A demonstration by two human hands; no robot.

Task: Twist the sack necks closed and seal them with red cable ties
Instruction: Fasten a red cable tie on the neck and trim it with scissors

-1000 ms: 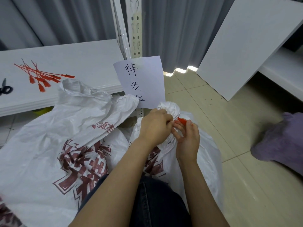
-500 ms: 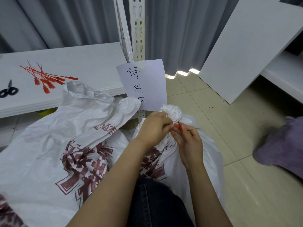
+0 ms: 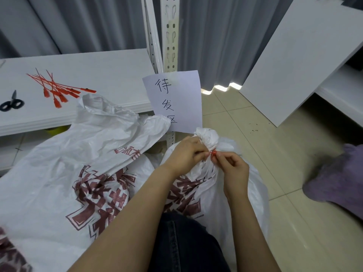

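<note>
Grey curtains (image 3: pixel 216 36), tiled floor (image 3: pixel 275 154), low white shelf (image 3: pixel 110 71).
A slotted white upright (image 3: pixel 171 36) stands before the curtains. Daylight (image 3: pixel 222 88) glows under their hem onto the beige tiles, and a white board (image 3: pixel 304 65) stands tilted at the right.

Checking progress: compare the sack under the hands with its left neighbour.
The right sack has a twisted neck; the left sack gapes open. A red cable tie, pinched by left hand and right hand, is on the right sack; the left sack has none. Both are white with red print.
</note>
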